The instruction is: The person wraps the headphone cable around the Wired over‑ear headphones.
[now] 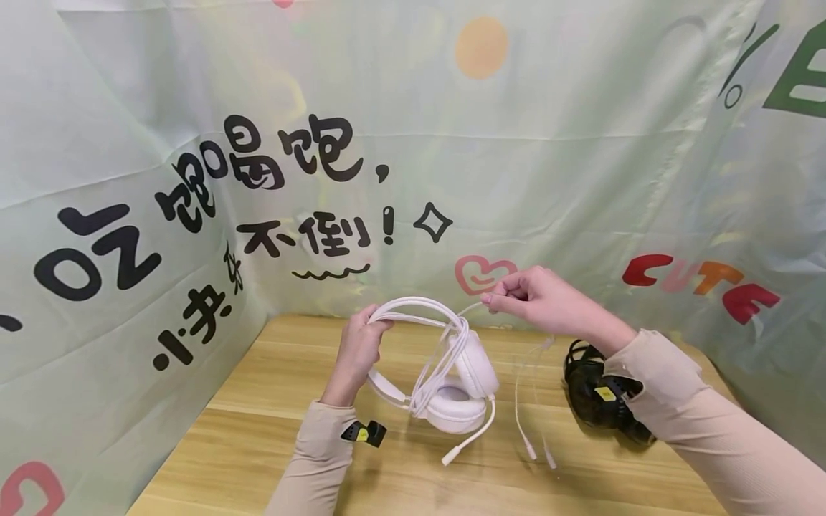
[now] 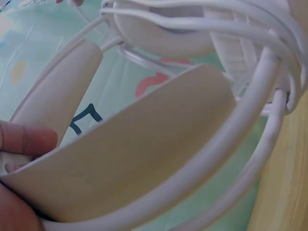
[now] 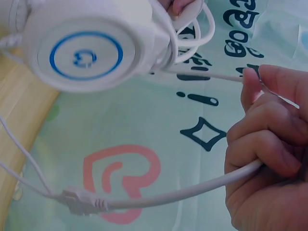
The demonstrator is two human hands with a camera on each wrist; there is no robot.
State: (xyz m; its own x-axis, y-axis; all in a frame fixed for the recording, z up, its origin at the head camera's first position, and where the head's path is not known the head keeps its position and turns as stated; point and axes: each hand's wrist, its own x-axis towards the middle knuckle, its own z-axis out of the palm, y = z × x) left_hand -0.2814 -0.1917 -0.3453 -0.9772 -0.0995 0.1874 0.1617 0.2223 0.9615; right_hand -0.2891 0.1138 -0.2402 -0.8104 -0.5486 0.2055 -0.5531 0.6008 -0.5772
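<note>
A white headset [image 1: 474,365] with a boom microphone [image 1: 452,454] is held above the table, its cable [image 1: 439,373] wound around the headband and one earcup. My left hand [image 1: 357,344] grips the headband; in the left wrist view its fingers [image 2: 29,139] curl over the inner band [image 2: 125,149]. To the right, my right hand [image 1: 535,297] pinches the white cable [image 3: 207,73] between thumb and forefinger, and its other fingers curl round a further length. That length hangs down to a splitter [image 3: 82,199], with two thin plug ends [image 1: 530,450] dangling near the table.
A black headset-like object [image 1: 584,401] with a coiled black cable lies on the wooden table [image 1: 258,423] at the right, partly behind my right forearm. Printed cloth [image 1: 568,179] stands along the back and left edges.
</note>
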